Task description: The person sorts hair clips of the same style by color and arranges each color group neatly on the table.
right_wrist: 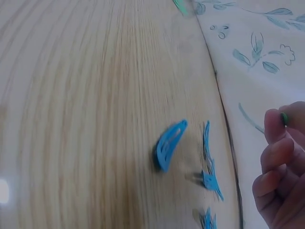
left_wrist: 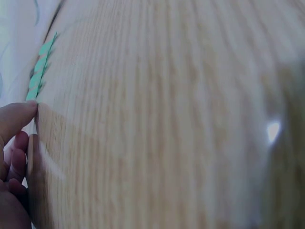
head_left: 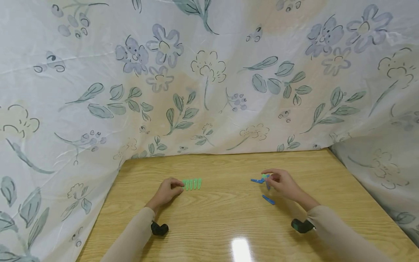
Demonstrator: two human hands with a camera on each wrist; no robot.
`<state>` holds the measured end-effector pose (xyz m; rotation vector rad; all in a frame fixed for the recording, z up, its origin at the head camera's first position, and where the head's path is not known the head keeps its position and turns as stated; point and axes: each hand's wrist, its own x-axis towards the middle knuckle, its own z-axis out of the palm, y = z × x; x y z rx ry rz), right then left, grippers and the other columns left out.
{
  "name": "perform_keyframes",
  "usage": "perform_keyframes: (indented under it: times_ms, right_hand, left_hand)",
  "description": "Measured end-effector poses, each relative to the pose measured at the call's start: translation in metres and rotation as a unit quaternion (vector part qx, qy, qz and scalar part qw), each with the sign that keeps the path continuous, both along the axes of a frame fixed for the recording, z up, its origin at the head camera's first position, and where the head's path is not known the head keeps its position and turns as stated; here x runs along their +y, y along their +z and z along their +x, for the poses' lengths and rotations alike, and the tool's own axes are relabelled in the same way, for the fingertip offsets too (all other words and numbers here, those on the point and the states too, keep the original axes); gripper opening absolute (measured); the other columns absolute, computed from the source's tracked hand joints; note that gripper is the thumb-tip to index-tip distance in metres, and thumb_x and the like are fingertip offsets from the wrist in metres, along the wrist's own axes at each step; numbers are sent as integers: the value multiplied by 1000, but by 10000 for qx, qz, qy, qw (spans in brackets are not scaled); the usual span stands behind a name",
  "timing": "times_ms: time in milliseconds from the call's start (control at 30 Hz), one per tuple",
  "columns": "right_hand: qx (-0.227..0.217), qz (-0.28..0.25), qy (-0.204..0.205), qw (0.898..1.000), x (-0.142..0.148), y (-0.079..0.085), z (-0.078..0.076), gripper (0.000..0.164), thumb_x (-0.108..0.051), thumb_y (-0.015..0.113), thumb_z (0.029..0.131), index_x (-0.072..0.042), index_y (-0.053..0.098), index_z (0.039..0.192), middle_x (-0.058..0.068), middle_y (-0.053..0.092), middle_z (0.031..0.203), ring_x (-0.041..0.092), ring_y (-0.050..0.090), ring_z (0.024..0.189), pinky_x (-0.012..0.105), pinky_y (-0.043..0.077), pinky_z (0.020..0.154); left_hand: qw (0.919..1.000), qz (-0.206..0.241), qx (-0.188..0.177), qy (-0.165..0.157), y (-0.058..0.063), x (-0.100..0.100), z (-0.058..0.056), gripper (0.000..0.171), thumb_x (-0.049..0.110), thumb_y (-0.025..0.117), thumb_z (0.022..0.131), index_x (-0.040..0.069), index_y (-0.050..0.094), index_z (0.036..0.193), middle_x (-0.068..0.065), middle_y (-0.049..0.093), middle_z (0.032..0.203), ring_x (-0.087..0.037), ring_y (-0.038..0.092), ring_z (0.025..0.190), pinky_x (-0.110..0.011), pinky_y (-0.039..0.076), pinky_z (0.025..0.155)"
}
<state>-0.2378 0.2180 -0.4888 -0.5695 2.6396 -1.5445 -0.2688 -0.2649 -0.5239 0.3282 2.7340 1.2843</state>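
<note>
while the left hand point(head_left: 167, 192) reaches over the wood-grain table point(head_left: 222, 218) in the head view, its thumb and fingers are bent, their tips at the left end of a row of green snap hair clips point(head_left: 195, 183). the row, at least five side by side, lies between the table's left edge and its middle, well in from the far edge. the right hand point(head_left: 283, 183), toward the right edge, pinches a green clip point(head_left: 264, 176) between thumb and forefinger, just by a group of blue snap hair clips point(head_left: 256, 181). a separate blue clip point(head_left: 268, 199) lies farther from the far edge. a floral cloth point(head_left: 209, 120) hangs along the left, far and right edges; both arms wear beige sleeves point(head_left: 132, 233) with dark devices point(head_left: 159, 229) at the wrists.

from the left wrist, one fingertip is at the end of the green row; i cannot tell whether it touches. a narrow gap parts it from the other, bent fingers.

from the right wrist, only a green sliver shows between the pinching fingertips. the separate blue clip lies on the table, with the blue group nearer the far edge.
</note>
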Motion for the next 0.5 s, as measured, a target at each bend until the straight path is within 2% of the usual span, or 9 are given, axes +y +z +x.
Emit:
perform_keyframes:
  times_ms: [267, 400, 500]
  right_hand:
    - [309, -298, 7, 9991, -13, -1, -2, 28, -1, 61, 99, 5, 64, 126, 23, 64, 72, 2, 43, 47, 21, 40, 43]
    - [339, -395, -67, 9986, -19, 0, -5, 24, -4, 62, 99, 2, 67, 122, 25, 64, 73, 4, 45, 47, 24, 43, 44]
    - [287, -469, -79, 9985, -23, 0, -7, 23, -3, 62, 99, 2, 66, 122, 27, 64, 74, 3, 44, 47, 23, 41, 44]
  left_hand:
    - [10000, -1, -8, 10, 0, 1, 0, 10, 8, 72, 93, 9, 77, 102, -8, 67, 112, -21, 60, 106, -39, 48, 94]
    - [10000, 14, -47, 28, 0, 1, 0, 11, 7, 72, 93, 9, 77, 102, -9, 67, 113, -22, 59, 106, -39, 48, 94]
    - [10000, -33, -52, 50, 0, 1, 0, 10, 8, 72, 93, 9, 77, 102, -9, 67, 113, -23, 60, 106, -39, 48, 94]
